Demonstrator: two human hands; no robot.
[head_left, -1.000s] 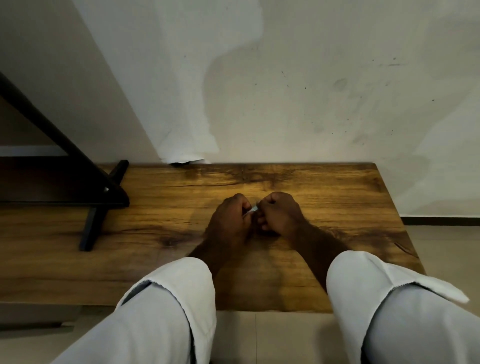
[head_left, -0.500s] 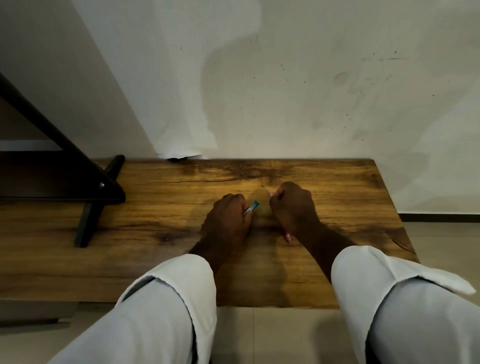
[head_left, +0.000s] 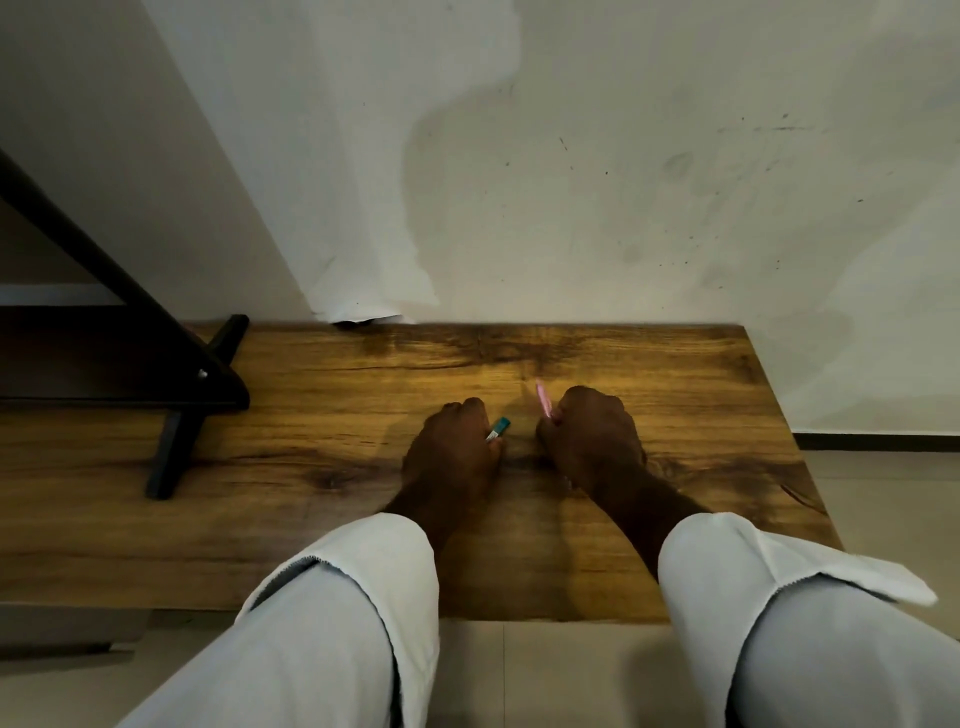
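Hands have parted above the table (head_left: 311, 426): left hand (head_left: 452, 457) curls round a teal cap (head_left: 500, 427), right hand (head_left: 592, 441) grips a pink pen (head_left: 543, 397). Pen seemingly uncapped, ready.

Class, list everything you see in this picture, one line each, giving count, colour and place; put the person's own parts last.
teal-tipped piece: one, teal, pinched in left hand
pink piece: one, pink, sticking up from right hand
table: one, brown wood, against wall
black frame: one, black, on table's left part
wall: one, off-white, stained, behind table
floor: pale tiles, below table's near edge
sleeves: two, white, bottom of view
left hand: one, mid-table
right hand: one, beside it, apart
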